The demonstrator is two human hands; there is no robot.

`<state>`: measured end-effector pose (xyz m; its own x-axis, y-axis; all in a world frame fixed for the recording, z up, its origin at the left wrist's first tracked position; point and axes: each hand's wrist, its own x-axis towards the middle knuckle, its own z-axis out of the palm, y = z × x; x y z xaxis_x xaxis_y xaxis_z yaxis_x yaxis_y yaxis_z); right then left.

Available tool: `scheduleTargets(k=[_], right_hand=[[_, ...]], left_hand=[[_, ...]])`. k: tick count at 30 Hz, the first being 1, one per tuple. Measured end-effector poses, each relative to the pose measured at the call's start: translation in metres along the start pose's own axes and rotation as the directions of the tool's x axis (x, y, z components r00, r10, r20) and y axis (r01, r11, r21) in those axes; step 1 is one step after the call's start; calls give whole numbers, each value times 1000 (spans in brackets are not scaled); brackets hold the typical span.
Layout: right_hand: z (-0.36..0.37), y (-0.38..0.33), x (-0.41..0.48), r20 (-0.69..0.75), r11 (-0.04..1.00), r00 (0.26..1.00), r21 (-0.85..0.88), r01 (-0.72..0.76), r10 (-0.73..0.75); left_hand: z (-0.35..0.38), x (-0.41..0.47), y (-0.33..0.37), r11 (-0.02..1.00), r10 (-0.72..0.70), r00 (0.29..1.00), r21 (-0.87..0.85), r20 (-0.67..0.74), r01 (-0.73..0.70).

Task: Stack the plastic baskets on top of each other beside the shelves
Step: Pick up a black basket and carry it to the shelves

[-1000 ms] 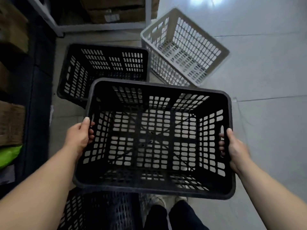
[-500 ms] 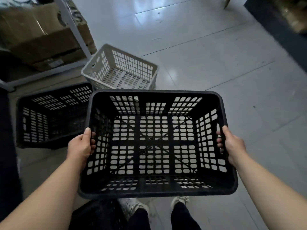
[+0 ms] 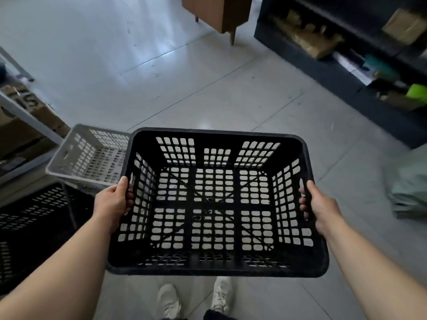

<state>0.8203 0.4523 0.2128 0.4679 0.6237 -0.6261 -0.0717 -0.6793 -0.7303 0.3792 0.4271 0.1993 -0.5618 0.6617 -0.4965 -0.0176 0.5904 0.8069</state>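
**Black basket held in both hands above tiled floor**

The black basket [image 3: 217,204] was a rectangular plastic crate with a thick rolled rim and walls and base pierced by grids of small slots, through which pale floor showed. It was carried clear of the floor, open side up, its long axis running from 9 to 3 o'clock across the view, base roughly level. The left hand [image 3: 111,202] was closed on the 9 o'clock end wall, thumb over the rim, fingers through the slots. The right hand [image 3: 321,204] gripped the 3 o'clock end wall likewise. A grey basket [image 3: 87,155] stood on the floor [image 3: 184,88] at 10 o'clock, partly behind the held one; a second black basket [image 3: 34,218] lay at 8 o'clock. Dark shelves [image 3: 346,54] stood at 2 o'clock.
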Motion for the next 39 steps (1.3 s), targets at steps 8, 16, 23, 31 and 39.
scheduleTargets(k=[8,16,23,31,39], right_hand=[[-42,-65,51,-115,995,993,101,10,2],[-34,-161,130,-212,987,977,162,4,31],[-15,-253,198,-301,977,950,211,-15,80],[-4,-350,305,-312,964,946,267,-6,92],[3,-458,440,-300,967,949,254,-17,96]], left_hand=[[109,29,100,997,61,993,35,102,-65],[216,108,215,987,96,972,102,212,-120],[307,178,325,974,121,950,150,287,-169],[424,247,419,962,151,935,170,321,-213],[548,313,505,957,149,946,197,289,-211]])
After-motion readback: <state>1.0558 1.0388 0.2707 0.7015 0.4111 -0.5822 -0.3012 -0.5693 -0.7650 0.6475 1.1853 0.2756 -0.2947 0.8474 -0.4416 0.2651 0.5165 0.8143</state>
